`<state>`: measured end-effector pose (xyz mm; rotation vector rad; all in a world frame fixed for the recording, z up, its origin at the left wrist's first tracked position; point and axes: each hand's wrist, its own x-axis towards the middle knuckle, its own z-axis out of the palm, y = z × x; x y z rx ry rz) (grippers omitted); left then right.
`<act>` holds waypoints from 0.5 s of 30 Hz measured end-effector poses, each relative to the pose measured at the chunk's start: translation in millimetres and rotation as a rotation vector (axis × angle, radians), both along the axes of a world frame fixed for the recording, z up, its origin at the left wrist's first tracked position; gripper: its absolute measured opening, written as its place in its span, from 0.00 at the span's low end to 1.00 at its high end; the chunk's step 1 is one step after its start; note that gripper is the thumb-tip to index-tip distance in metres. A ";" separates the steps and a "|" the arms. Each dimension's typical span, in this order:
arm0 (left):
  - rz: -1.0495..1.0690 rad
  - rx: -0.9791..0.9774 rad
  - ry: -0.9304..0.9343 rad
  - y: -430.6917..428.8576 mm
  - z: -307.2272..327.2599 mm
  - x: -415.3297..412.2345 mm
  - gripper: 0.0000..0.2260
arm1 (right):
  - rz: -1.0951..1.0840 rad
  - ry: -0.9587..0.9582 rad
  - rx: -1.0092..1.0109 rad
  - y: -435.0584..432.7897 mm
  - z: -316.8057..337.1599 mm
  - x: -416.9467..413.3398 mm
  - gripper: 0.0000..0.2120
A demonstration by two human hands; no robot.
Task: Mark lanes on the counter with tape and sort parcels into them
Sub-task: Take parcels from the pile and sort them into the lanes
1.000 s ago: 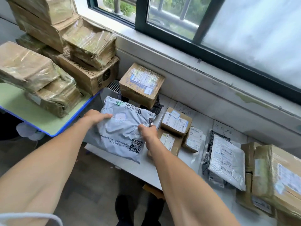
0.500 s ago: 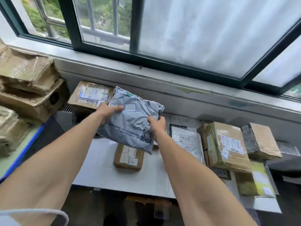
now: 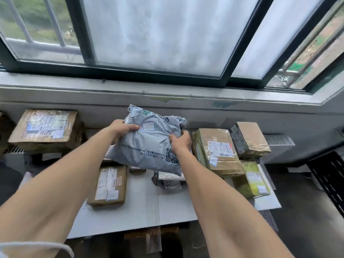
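Note:
A grey plastic mailer bag [image 3: 149, 144] with a QR code and a small white label hangs in the air above the white counter [image 3: 141, 211]. My left hand [image 3: 121, 127] grips its upper left edge and my right hand [image 3: 181, 140] pinches its right edge. Under the bag lie a flat brown box [image 3: 108, 185] and a crumpled grey packet [image 3: 168, 180]. No tape line shows on the counter from this angle.
A large taped box [image 3: 46, 129] sits at the far left by the wall. On the right are a brown box [image 3: 217, 151], a darker box [image 3: 249, 139] and a yellow-green parcel [image 3: 253, 179]. The window sill [image 3: 167, 94] runs behind; a black grille [image 3: 329, 175] lies at right.
Both hands have lifted the grey bag off the counter and carried it to the right, higher and toward the window. The view has swung right; the stacked boxes on the left have left the frame.

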<state>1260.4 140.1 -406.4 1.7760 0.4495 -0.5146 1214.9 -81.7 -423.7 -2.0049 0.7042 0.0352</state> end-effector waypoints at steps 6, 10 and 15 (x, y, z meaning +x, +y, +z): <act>-0.003 0.041 -0.005 -81.2 11.4 9.8 0.17 | 0.080 -0.018 -0.143 -80.3 12.1 18.6 0.13; 0.013 0.056 0.002 -131.4 18.4 32.4 0.19 | 0.175 -0.036 -0.124 -142.8 19.6 42.6 0.18; 0.057 0.009 -0.004 -204.7 18.8 47.5 0.18 | 0.196 -0.012 -0.103 -219.2 18.3 69.2 0.21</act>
